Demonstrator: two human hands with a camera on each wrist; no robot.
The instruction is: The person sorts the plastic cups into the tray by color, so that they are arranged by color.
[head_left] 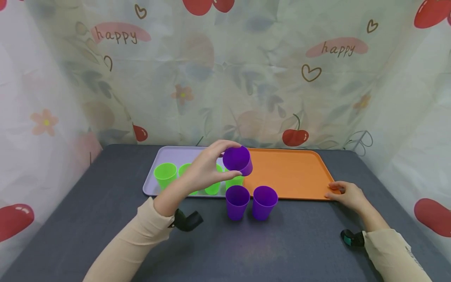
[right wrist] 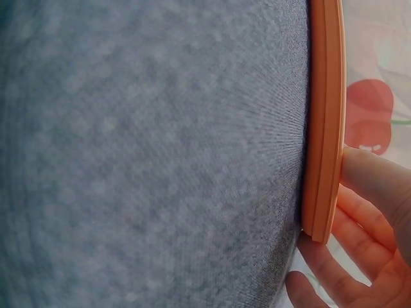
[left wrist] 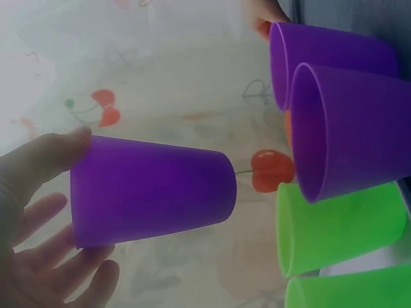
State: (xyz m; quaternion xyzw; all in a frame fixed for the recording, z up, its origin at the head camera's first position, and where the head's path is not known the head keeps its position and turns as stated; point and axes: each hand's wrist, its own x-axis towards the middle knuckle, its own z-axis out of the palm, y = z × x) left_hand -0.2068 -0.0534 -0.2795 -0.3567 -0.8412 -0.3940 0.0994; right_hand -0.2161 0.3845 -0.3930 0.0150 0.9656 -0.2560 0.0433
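Purple cups (head_left: 237, 207): three, one in left hand (head_left: 204, 166); green cups (head_left: 165, 176): four

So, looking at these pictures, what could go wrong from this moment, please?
The left hand holds the raised purple cup only near its rim, so it might slip.

If lowered carelessly, that cup could knock the two standing purple cups, which are close together.

The right hand grips a corner of the orange tray; a pull might shift it.

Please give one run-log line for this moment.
left hand: holds purple cup raised; right hand: grips orange tray; two purple cups: on table; green cups: on lavender tray
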